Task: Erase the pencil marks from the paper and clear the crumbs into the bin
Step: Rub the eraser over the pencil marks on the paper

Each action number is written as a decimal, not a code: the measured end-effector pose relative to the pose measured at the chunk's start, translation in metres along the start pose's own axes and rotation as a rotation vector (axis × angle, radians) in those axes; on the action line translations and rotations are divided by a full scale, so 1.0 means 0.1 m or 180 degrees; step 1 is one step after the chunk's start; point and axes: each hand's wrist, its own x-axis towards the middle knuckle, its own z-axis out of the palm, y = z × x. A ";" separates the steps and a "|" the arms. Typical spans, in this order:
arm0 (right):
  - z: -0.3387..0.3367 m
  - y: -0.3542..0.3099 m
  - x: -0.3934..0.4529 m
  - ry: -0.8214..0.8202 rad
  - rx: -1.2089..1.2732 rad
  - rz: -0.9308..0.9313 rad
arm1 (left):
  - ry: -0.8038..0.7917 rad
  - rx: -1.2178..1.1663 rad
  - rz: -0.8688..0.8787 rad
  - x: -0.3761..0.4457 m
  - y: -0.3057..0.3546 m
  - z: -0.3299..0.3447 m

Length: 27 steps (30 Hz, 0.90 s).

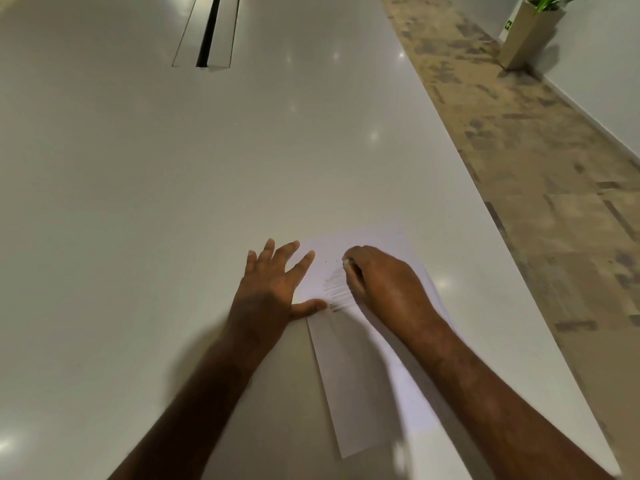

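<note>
A white sheet of paper (pixel 367 375) lies on the white table (pixel 173 202) near its right edge. Grey pencil marks (pixel 337 289) streak the sheet's upper part. My left hand (pixel 273 285) lies flat with fingers spread, its thumb and fingertips pressing on the paper's left edge. My right hand (pixel 384 282) is closed around a small pale eraser (pixel 347 262), whose tip touches the paper just above the pencil marks. A few dark crumbs (pixel 327 262) dot the paper beside the eraser. No bin is in view.
A cable slot (pixel 207 32) with a dark gap is set into the table at the far end. Patterned carpet floor (pixel 554 202) runs along the table's right side. A tall planter (pixel 530 32) with a green plant stands by the wall at top right.
</note>
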 end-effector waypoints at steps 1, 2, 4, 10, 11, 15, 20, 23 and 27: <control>0.00 -0.01 0.01 -0.0005 -0.0023 0.0017 | 0.0001 -0.0005 0.0001 0.00 0.00 0.00; 0.01 -0.04 0.00 -0.0059 -0.0067 0.0012 | 0.0002 -0.0005 0.0005 -0.01 0.00 0.00; 0.05 -0.12 -0.07 -0.0206 -0.0091 -0.0018 | 0.0018 0.0006 0.0024 -0.01 0.01 -0.01; 0.04 -0.02 -0.03 0.0021 0.0185 0.0003 | 0.0067 -0.0013 0.0019 0.00 0.01 -0.02; 0.03 -0.01 -0.02 0.0069 0.0236 0.0014 | 0.0049 -0.0010 0.0020 0.00 0.00 -0.02; 0.06 -0.07 -0.14 -0.0112 0.0336 -0.0085 | 0.0015 0.0036 0.0033 -0.01 0.01 -0.01; 0.08 -0.08 -0.15 -0.0167 0.0481 -0.0081 | 0.0010 0.0047 0.0026 -0.01 0.00 -0.01; 0.07 -0.09 -0.12 -0.0004 0.0491 0.0080 | 0.0027 0.0056 0.0039 -0.01 0.01 -0.01; 0.05 -0.15 -0.18 -0.0332 0.0347 0.0048 | 0.0025 0.0020 0.0019 0.00 0.01 0.00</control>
